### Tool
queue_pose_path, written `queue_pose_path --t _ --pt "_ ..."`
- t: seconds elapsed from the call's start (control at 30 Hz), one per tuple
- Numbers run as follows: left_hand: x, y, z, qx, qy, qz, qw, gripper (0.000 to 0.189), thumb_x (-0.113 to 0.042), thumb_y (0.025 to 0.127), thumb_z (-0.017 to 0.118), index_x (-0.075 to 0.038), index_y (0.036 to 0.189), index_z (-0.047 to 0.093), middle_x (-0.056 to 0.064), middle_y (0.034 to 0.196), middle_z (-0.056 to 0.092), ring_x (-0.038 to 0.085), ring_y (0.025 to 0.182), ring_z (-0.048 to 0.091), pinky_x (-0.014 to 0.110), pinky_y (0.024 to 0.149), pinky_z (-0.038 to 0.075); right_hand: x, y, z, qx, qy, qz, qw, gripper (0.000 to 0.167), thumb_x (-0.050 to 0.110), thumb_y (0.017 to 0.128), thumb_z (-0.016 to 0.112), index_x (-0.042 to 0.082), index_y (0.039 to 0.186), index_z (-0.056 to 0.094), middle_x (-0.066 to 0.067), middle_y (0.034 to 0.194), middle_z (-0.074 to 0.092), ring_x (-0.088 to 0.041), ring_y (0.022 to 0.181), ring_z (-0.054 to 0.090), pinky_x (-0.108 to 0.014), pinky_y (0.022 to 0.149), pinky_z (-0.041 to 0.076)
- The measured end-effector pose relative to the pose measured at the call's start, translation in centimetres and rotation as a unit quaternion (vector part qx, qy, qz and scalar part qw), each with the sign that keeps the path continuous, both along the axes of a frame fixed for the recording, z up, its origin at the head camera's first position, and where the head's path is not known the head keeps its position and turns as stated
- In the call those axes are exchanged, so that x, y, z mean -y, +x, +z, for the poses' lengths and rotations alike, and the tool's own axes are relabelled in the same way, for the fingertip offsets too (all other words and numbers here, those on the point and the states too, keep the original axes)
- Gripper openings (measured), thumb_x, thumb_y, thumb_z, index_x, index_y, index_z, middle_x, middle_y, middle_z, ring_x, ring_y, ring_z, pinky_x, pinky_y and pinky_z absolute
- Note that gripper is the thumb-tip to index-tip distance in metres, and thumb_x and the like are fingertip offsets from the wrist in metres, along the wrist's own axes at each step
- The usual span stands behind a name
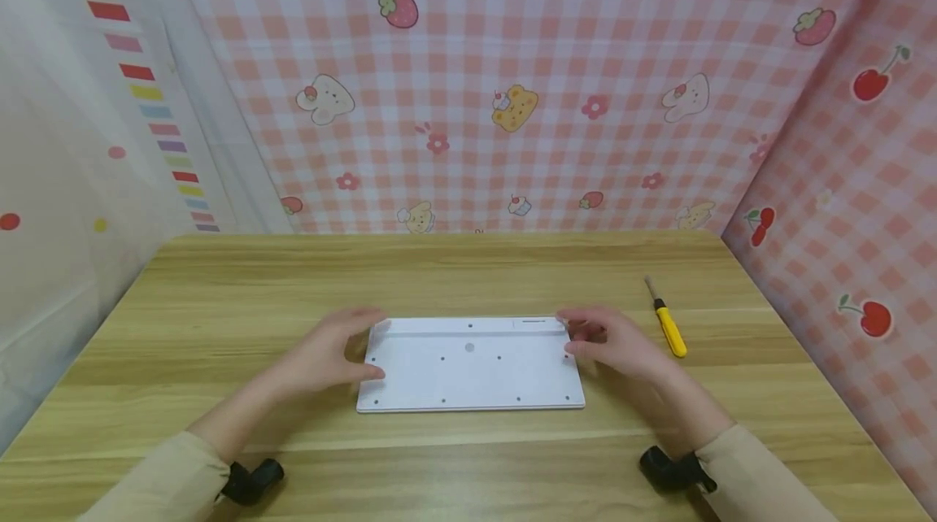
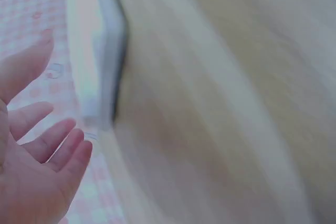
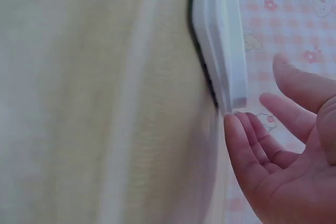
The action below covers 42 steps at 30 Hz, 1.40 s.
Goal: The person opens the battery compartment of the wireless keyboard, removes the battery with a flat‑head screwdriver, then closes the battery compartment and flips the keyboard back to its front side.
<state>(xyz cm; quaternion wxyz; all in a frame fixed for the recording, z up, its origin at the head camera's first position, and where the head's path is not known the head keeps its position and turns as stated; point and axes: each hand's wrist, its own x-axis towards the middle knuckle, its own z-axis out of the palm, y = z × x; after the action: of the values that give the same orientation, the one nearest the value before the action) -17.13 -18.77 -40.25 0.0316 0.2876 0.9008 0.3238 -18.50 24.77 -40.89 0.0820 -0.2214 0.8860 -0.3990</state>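
A white keyboard (image 1: pixel 470 376) lies face down on the wooden table, its screw-dotted back facing up and its thick edge away from me. At its left end is my left hand (image 1: pixel 325 355), thumb and fingers spread apart; the left wrist view shows a gap between this hand and the keyboard's side (image 2: pixel 100 51). My right hand (image 1: pixel 611 343) is at the opposite end with relaxed fingers. In the right wrist view its lower fingertips (image 3: pixel 231 121) come close to the keyboard's corner; whether they touch I cannot tell. Neither hand grips it.
To the right of my right hand lies a screwdriver (image 1: pixel 669 328) with a yellow handle, its tip pointing away from me. Pink checked cloth (image 1: pixel 468 99) hangs behind the table (image 1: pixel 468 465), and more cloth closes off both sides.
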Motion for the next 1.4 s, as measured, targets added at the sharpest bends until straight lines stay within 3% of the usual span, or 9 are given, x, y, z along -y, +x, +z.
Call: queue_pose_path --t 0.2,0.4,0.57,0.87,1.07,1.4 --pt "-2.2 -1.2 0.4 -0.012 0.040 -0.013 0.9991 0.064 -0.019 0.080 0.085 0.005 0.132 0.059 0.017 0.131 0.061 0.036 0.125 0.054 0.053 0.105 0.041 0.5 -0.5 0.7 -0.022 -0.014 -0.026 0.9993 0.038 0.016 0.093 0.071 0.001 0.128 0.065 -0.015 0.122 0.064 -0.026 0.102 0.062 -0.045 0.090 0.052" --pt "-4.8 -2.3 -0.1 -0.024 0.092 -0.046 0.9944 0.063 -0.014 0.081 0.083 0.008 0.133 0.056 0.018 0.120 0.067 0.033 0.114 0.062 0.049 0.101 0.046 1.7 -1.2 0.5 -0.041 -0.009 -0.027 0.9988 0.035 0.016 0.090 0.074 0.003 0.123 0.069 -0.012 0.117 0.066 -0.022 0.098 0.061 -0.042 0.087 0.054" --pt "-6.9 -2.9 -0.5 -0.008 0.113 -0.057 0.9919 0.063 -0.013 0.082 0.083 0.009 0.134 0.055 0.018 0.117 0.068 0.032 0.112 0.063 0.048 0.100 0.047 2.5 -1.8 0.2 -0.054 0.005 -0.024 0.9983 0.032 0.015 0.088 0.077 0.006 0.118 0.071 -0.010 0.113 0.067 -0.023 0.094 0.059 -0.041 0.083 0.053" --pt "-9.3 -4.2 -0.8 0.031 0.105 -0.028 0.9937 0.061 -0.014 0.078 0.085 0.000 0.133 0.060 0.012 0.113 0.071 0.027 0.107 0.064 0.042 0.098 0.048 3.1 -2.4 -0.4 -0.042 0.007 -0.041 0.9983 0.022 0.012 0.085 0.079 0.008 0.107 0.075 -0.007 0.106 0.065 -0.022 0.088 0.055 -0.033 0.076 0.051" --pt "-9.8 -5.0 -1.2 0.051 0.095 -0.010 0.9941 0.054 -0.012 0.077 0.086 -0.005 0.127 0.067 0.004 0.108 0.073 0.020 0.102 0.066 0.037 0.093 0.050 3.2 -2.7 -0.7 -0.037 0.005 -0.045 0.9983 0.017 0.010 0.085 0.079 0.010 0.102 0.076 -0.003 0.101 0.065 -0.020 0.085 0.053 -0.033 0.076 0.048" --pt "-10.0 -5.7 -1.7 0.081 0.093 -0.002 0.9924 0.037 -0.006 0.078 0.083 -0.006 0.114 0.074 0.005 0.113 0.072 0.019 0.103 0.066 0.032 0.091 0.052 3.7 -3.1 -0.6 -0.035 0.026 -0.052 0.9977 0.014 0.009 0.084 0.080 0.011 0.097 0.076 -0.002 0.095 0.062 -0.020 0.082 0.048 -0.033 0.073 0.041"
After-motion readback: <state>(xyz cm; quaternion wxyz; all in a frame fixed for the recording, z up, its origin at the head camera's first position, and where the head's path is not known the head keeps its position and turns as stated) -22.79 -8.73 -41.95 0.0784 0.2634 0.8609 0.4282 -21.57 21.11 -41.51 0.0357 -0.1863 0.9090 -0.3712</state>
